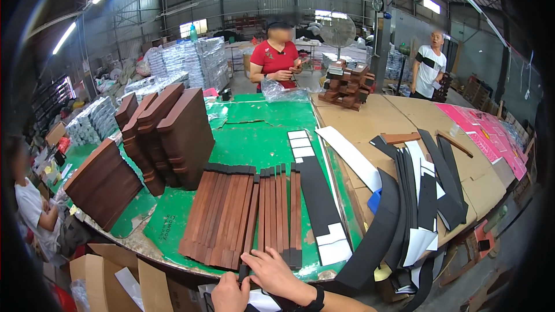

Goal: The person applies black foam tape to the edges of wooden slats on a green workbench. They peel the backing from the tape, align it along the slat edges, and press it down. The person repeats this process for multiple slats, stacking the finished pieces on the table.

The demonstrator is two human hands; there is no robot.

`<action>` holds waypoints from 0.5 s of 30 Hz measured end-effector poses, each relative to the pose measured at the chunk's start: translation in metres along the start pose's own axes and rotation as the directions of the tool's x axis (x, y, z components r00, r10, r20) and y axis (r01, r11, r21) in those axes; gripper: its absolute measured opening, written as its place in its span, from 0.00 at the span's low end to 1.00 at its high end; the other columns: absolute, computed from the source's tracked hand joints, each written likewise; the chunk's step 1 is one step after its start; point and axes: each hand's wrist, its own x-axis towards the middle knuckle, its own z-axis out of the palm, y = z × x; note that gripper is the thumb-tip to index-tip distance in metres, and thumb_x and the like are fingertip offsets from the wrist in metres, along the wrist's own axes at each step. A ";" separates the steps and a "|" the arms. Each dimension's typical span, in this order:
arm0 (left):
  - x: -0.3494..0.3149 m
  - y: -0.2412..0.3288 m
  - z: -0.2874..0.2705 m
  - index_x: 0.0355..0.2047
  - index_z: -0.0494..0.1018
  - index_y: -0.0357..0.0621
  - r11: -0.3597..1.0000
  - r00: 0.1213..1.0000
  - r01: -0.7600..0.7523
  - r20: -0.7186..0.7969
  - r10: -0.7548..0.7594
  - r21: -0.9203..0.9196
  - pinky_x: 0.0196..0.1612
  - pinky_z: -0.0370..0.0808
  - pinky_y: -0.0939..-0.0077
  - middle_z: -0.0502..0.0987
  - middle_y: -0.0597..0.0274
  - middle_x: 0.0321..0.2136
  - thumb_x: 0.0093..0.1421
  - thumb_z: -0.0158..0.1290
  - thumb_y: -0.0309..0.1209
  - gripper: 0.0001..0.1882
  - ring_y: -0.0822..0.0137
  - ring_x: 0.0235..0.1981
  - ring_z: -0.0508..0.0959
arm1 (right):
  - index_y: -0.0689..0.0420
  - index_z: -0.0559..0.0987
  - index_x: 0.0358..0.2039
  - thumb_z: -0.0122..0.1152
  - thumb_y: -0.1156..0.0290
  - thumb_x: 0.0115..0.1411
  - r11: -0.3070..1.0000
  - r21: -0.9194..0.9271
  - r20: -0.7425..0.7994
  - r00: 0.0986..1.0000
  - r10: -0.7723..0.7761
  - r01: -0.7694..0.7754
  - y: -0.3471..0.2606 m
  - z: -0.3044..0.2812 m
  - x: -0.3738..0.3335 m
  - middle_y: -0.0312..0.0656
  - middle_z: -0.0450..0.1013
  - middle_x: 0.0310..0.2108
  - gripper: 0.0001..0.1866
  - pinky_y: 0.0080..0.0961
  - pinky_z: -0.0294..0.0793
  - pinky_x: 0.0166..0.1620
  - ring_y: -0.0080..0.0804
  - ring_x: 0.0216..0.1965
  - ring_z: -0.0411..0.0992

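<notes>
Right hand (270, 271) flat, fingers spread on brown wooden slats (243, 213) | left hand (230, 294) pinching 1 black strip (243, 271) | black foam strips (404, 208) piled right | cardboard boxes (124, 280) left, below table edge

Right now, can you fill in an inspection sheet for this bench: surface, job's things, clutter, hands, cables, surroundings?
Surface: green mat on the table, cardboard sheets to its right.
Job's things: row of brown wooden slats with black ends; black strip at the near edge.
Clutter: black and white foam strips, dark wood panels, small wood blocks.
Hands: left hand and right hand both at the black strip.
Cables: nothing seen.
Surroundings: three other people, wrapped stacks, standing fan.
</notes>
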 end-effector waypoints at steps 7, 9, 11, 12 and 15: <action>0.002 0.015 -0.010 0.40 0.76 0.40 0.998 0.996 0.034 0.080 -0.037 0.046 0.38 0.80 0.51 0.82 0.42 0.34 0.69 0.61 0.41 0.15 0.41 0.36 0.84 | 0.62 0.66 0.73 0.76 0.67 0.57 0.989 0.148 0.028 1.000 0.006 -0.010 0.010 -0.006 -0.004 0.53 0.70 0.68 0.45 0.53 0.62 0.71 0.51 0.70 0.67; 0.003 0.012 -0.004 0.39 0.77 0.41 0.998 0.998 0.000 0.063 -0.004 0.058 0.38 0.80 0.51 0.82 0.43 0.35 0.69 0.62 0.41 0.14 0.40 0.35 0.84 | 0.61 0.62 0.76 0.76 0.68 0.57 0.978 0.209 -0.013 1.000 0.004 -0.001 0.015 -0.023 -0.003 0.56 0.66 0.71 0.49 0.54 0.60 0.73 0.55 0.72 0.64; 0.003 0.008 -0.004 0.38 0.77 0.41 0.998 0.999 0.014 0.048 -0.017 0.061 0.38 0.80 0.50 0.83 0.44 0.34 0.68 0.62 0.41 0.15 0.40 0.35 0.84 | 0.60 0.59 0.77 0.75 0.67 0.60 0.959 0.281 -0.035 0.998 0.053 -0.041 0.023 -0.045 -0.002 0.59 0.61 0.75 0.49 0.55 0.59 0.74 0.58 0.74 0.60; 0.003 0.008 -0.006 0.38 0.77 0.41 0.998 0.997 0.030 0.066 -0.034 0.058 0.38 0.80 0.50 0.83 0.44 0.34 0.68 0.62 0.41 0.15 0.41 0.35 0.84 | 0.60 0.59 0.78 0.74 0.66 0.62 0.955 0.293 -0.066 0.995 0.075 -0.053 0.028 -0.058 0.000 0.58 0.61 0.75 0.48 0.55 0.59 0.74 0.57 0.75 0.60; 0.004 0.013 -0.008 0.38 0.77 0.41 0.997 0.992 0.069 0.108 -0.072 0.030 0.38 0.79 0.52 0.83 0.46 0.32 0.68 0.63 0.41 0.15 0.43 0.34 0.84 | 0.63 0.60 0.76 0.73 0.66 0.65 0.958 0.267 -0.209 0.964 0.162 -0.104 0.044 -0.092 -0.011 0.57 0.65 0.72 0.45 0.50 0.64 0.71 0.57 0.71 0.65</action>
